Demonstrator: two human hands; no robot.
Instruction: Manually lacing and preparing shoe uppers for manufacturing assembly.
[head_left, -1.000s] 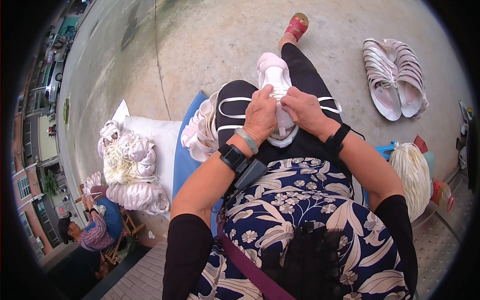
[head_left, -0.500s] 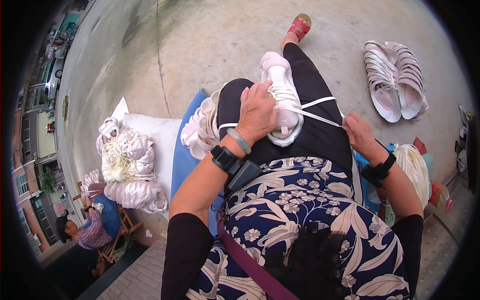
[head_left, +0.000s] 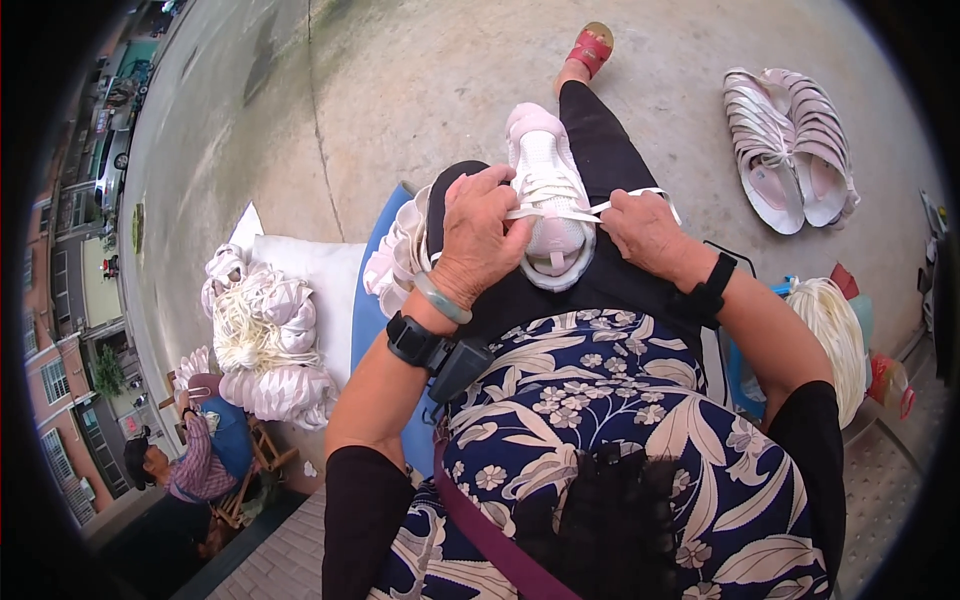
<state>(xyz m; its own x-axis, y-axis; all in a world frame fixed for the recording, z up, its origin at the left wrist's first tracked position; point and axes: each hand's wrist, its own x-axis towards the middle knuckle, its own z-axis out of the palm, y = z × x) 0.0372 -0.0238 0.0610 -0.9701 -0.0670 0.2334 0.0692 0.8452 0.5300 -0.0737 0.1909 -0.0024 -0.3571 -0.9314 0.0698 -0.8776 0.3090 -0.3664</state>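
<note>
A pale pink and white shoe upper (head_left: 552, 240) lies on my lap, toe pointing away from me. White lace (head_left: 560, 214) runs through its eyelets and stretches sideways across the tongue between my hands. On the left, my left hand (head_left: 476, 222) pinches one part of the lace close beside the shoe. My right hand (head_left: 640, 228) grips the other part just right of the shoe, and a loop of lace stands out beyond its fingers. More pink and white uppers (head_left: 398, 250) are bunched beside my left thigh.
Bundled uppers (head_left: 785, 150) lie on the concrete at the far right. Below them hangs a hank of white laces (head_left: 828, 335) by a blue container. To the left, uppers and laces (head_left: 262, 320) are heaped on a white sheet (head_left: 320, 275). Another person (head_left: 200, 465) sits at lower left.
My right hand has moved in leftward to the shoe, bringing its lace along. My left hand has shifted slightly left off the shoe and now pulls lace across the tongue.
</note>
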